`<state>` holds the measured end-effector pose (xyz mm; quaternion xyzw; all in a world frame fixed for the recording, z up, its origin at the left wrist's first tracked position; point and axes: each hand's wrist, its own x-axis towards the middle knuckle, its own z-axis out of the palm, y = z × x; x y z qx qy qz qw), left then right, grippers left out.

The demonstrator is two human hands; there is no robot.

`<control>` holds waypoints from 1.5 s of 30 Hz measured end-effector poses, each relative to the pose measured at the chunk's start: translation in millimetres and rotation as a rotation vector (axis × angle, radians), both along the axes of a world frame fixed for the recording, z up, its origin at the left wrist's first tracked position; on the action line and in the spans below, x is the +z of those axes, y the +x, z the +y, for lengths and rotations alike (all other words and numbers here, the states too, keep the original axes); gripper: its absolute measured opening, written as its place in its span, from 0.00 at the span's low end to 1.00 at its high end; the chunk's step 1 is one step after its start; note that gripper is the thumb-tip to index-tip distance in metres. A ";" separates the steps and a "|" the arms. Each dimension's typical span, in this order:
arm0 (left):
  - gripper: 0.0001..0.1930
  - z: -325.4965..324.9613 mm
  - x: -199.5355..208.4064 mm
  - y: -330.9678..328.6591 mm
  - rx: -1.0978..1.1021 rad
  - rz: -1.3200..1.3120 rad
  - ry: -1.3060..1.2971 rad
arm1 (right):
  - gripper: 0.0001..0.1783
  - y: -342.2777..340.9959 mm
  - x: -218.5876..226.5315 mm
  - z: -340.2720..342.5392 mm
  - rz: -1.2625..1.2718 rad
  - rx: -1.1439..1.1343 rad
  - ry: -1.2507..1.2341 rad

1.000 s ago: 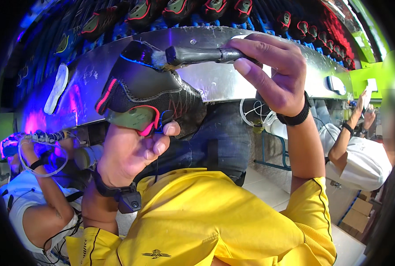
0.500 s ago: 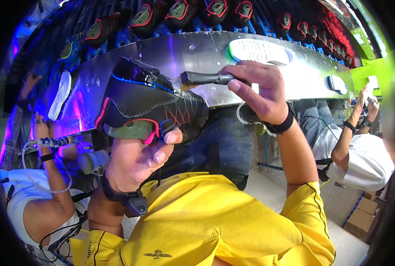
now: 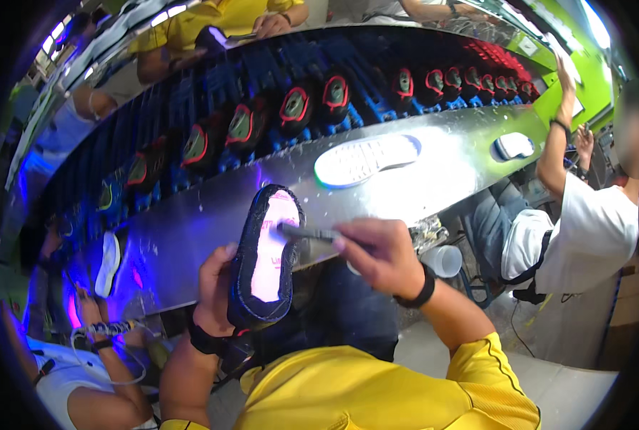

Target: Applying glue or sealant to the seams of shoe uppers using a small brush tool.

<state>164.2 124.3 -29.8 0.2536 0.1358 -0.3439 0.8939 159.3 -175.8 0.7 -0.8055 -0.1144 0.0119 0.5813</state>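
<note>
My left hand (image 3: 215,297) grips a black shoe upper (image 3: 246,287) from its left side. The upper is turned bottom up, toe and heel lying along my line of sight, with a pale pinkish-white insole board (image 3: 268,269) framed by its black edge. My right hand (image 3: 384,254) pinches the dark handle of a brush (image 3: 311,232). The brush's tip is at the upper's bottom, in the far half; motion blurs it, so firm contact cannot be made out. My left fingers are partly hidden behind the upper.
A metal bench (image 3: 183,229) carries a large white sole (image 3: 368,160), another white sole (image 3: 108,264) at left and one at right (image 3: 514,147). Beyond it runs a conveyor of black uppers (image 3: 296,106). Co-workers sit on both sides. A translucent cup (image 3: 442,261) stands at right.
The upper has turned from side-on to bottom up in my left hand. My right hand has lowered the brush from the upper's edge to its bottom. The view has tilted, showing more beyond the conveyor.
</note>
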 end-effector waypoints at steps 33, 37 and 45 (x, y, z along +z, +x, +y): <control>0.26 -156.8 -56.6 382.7 -0.527 -1.389 2.046 | 0.19 -34.8 -38.7 -79.0 0.189 -0.618 0.559; 0.31 -117.6 -63.2 374.9 -0.388 -1.200 1.867 | 0.17 -35.9 -13.4 -52.0 0.172 -0.548 0.546; 0.16 -7.8 18.2 201.3 0.060 -0.311 0.475 | 0.18 -61.4 -3.3 -5.2 0.044 -0.484 0.302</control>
